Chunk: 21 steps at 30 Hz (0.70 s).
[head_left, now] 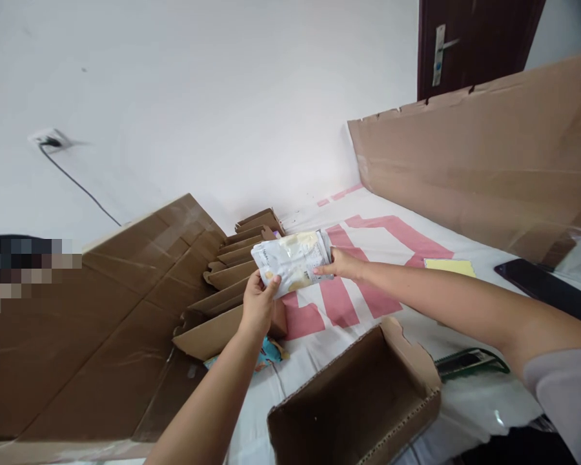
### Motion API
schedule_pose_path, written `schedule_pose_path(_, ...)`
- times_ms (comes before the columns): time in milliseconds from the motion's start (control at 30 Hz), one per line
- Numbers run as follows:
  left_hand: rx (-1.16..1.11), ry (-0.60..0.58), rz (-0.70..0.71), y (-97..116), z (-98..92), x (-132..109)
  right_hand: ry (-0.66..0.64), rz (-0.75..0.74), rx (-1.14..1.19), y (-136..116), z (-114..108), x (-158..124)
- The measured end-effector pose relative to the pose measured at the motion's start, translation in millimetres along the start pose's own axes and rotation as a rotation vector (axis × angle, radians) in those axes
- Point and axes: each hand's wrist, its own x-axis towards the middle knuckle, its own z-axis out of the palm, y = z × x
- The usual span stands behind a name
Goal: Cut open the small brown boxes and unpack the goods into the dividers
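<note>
Between my two hands I hold a flat white and pale yellow plastic packet (290, 255), possibly more than one stacked together. My left hand (260, 297) grips its near left edge, thumb on top. At the right end, my right hand (337, 263) pinches it, also with the thumb on top; the fingers beneath are hidden. The packet is held above the cloth, beside a row of narrow cardboard boxes (227, 271). An open cardboard box (353, 400) stands below, nearer to me. Partly behind my left forearm lies a blue packet (270, 352).
Tall cardboard panels stand at the left (101, 310) and the right (479, 148). On the white and pink cloth (339, 303) lie a yellow paper (450, 267), a dark phone-like slab (552, 290) and a green-edged box cutter (472, 363). A person's head shows at the left edge.
</note>
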Motion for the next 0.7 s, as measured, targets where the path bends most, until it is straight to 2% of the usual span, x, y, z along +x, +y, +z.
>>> schedule_pose_path(100, -0.01, -0.075, -0.056, 8.5, 3.6, -13.5, -0.048, 0.114, 0.134, -10.1, -4.4, -15.5)
schedule_pose_path(233, 0.025, -0.218, -0.077, 24.0, -6.4, -40.5, 0.021, 0.091, 0.232, -15.3, -28.2, -47.4)
schedule_pose_path(300, 0.109, -0.271, -0.043, 26.1, -25.1, -57.4, 0.093, 0.063, 0.226, -13.4, -48.4, -72.1)
schedule_pose_path(367, 0.209, -0.332, -0.03, 20.0, -53.2, -76.7, 0.161, 0.026, 0.218, -10.2, -71.9, -103.6)
schedule_pose_path(467, 0.292, -0.38, -0.052, -2.6, -99.5, -110.6, 0.291, -0.011, 0.193, -3.3, -108.8, -160.0)
schedule_pose_path(533, 0.34, -0.409, -0.018, -18.9, -120.6, -136.4, 0.366, 0.028, 0.168, 4.9, -131.7, -198.8)
schedule_pose_path(633, 0.43, -0.4, 0.086, -29.3, -125.4, -177.3, 0.386, 0.127, 0.1, 24.4, -156.3, -249.7)
schedule_pose_path(700, 0.602, -0.387, 0.097, -23.6, -115.3, -204.4, 0.274, 0.123, 0.087, 40.5, -160.6, -274.9)
